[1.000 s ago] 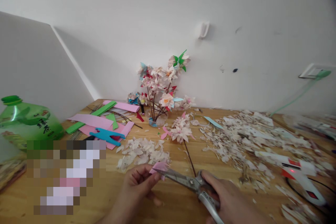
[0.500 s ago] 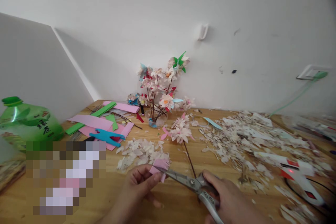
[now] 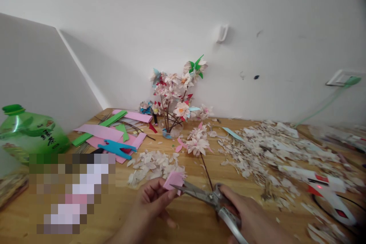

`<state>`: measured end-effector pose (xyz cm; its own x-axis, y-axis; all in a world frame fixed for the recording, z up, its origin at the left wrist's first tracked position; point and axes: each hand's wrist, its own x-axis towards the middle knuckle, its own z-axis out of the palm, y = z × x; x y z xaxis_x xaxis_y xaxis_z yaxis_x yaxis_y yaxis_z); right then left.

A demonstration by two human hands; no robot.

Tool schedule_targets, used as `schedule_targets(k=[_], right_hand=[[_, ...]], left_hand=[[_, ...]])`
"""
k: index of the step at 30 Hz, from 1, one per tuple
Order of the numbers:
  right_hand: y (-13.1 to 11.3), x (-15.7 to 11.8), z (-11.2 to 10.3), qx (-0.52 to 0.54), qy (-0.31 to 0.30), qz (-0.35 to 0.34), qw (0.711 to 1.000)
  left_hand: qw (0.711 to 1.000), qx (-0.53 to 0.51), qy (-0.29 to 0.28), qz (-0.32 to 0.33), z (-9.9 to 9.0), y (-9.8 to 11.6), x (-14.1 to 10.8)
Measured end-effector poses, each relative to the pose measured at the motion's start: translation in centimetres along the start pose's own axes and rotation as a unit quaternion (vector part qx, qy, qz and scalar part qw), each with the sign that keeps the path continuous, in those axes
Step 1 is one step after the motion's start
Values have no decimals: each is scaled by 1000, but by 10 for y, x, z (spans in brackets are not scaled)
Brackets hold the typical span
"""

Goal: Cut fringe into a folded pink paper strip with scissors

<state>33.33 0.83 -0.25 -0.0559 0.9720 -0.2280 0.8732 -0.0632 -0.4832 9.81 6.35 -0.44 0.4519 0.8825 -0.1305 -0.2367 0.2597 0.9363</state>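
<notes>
Clear cup (image 3: pixel 175 134): on the desk (image 3: pixel 122 198) near the wall (image 3: pixel 128 19); several brown stems (image 3: pixel 167 116) stand in it, carrying pale artificial flowers (image 3: pixel 170 92); something blue shows at its base.
Green bottle (image 3: pixel 31 131): at the left, green cap on; level of contents cannot be told.
Left hand (image 3: pixel 153 200): low at centre, palm inward, thumb and index finger pinched together, other fingers curled beneath.
Left grip: closed on a small piece of pink paper (image 3: pixel 173 180), held above the desk, just in front of the loose petals (image 3: pixel 151 164).
Right hand (image 3: pixel 247 209): right of the left hand, fingers wrapped around the handles.
Right grip: closed on metal scissors (image 3: pixel 210 197), blades directed left, tips overlapping the paper.
Bottle label: dark Chinese characters set vertically, the lower one reading 茶; smaller print illegible.
Loose flower (image 3: pixel 197 146): lying on the desk beyond the scissors, stem toward the right hand.
Glue gun (image 3: pixel 334 183): white with red-orange parts, at the right, red light lit; no brand legible.
</notes>
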Motion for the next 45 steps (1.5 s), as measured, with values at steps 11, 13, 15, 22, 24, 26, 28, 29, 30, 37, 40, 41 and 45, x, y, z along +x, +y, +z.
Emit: schedule_targets(k=[11, 13, 15, 22, 24, 26, 28, 29, 30, 37, 40, 41, 45], right_hand=[[-5, -4, -3, -11, 15, -18, 1000], [-5, -3, -2, -10, 20, -22, 999], [-5, -2, -2, -12, 22, -26, 999], [-5, -2, -3, -11, 26, -29, 999], [-6, -2, -3, -17, 28, -21, 999], [-7, -2, -4, -21, 27, -14, 999], [-8, -3, -5, -23, 24, -11, 999], [-8, -3, -5, -22, 23, -9, 999], [-8, -3, -5, -22, 22, -7, 999], [-11, -3, -5, -25, 6, 6, 1000], [-13, -3, -7, -28, -5, 1, 1000], [-12, -3, -7, -27, -3, -2, 1000], [-7, -1, -4, -19, 15, -24, 999]], left_hand=[[1000, 9, 6, -12, 3, 1, -2], [1000, 7, 7, -15, 4, 2, -3], [1000, 4, 7, -17, 4, 3, -3], [1000, -19, -2, -25, 5, 6, -2], [999, -24, -4, -27, 5, 6, -2], [999, -25, -7, -29, 5, 7, -3], [999, -23, -9, -31, 5, 7, -3], [999, -24, -9, -31, 5, 7, -3], [999, -25, -8, -30, 5, 7, -3], [999, -33, -8, -17, 1, 3, -1], [999, -26, -7, -18, 0, 0, 0], [1000, -22, -6, -19, 0, -1, 0], [1000, -11, -2, -21, 1, -3, -1]])
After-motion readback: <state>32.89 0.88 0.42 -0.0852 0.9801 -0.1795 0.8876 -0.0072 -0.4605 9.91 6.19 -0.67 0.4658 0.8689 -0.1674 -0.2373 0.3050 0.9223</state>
